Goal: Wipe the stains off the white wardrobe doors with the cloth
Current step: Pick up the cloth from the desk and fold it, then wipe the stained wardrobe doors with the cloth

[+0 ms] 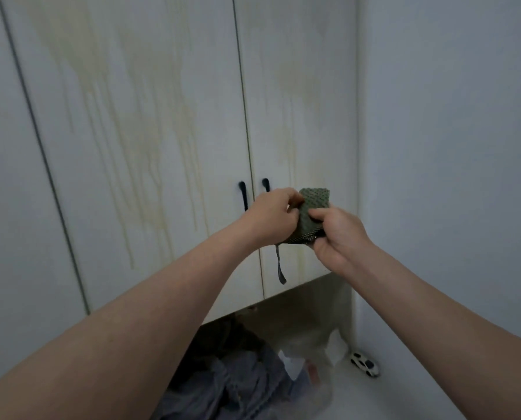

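Head view: our left hand (271,218) and right hand (336,234) both pinch the green cloth (312,213), fingers curled round its folded edges, thumbs on top. We hold it raised at arm's length, both forearms reaching forward, in front of the white wardrobe doors (162,131), just beside the black handles (243,197). A loop strap (280,266) hangs under the cloth. Yellowish stains (137,122) run down both doors. Bare wall (450,147) on the right; clothes pile (238,380) and toy car (364,364) below.

The cloth (312,215) is a green, waffle-textured weave, rough and matt. The wardrobe doors (150,122) look smooth, matt white laminate with yellowish streaks; their handles (243,197) are dark and glossy.
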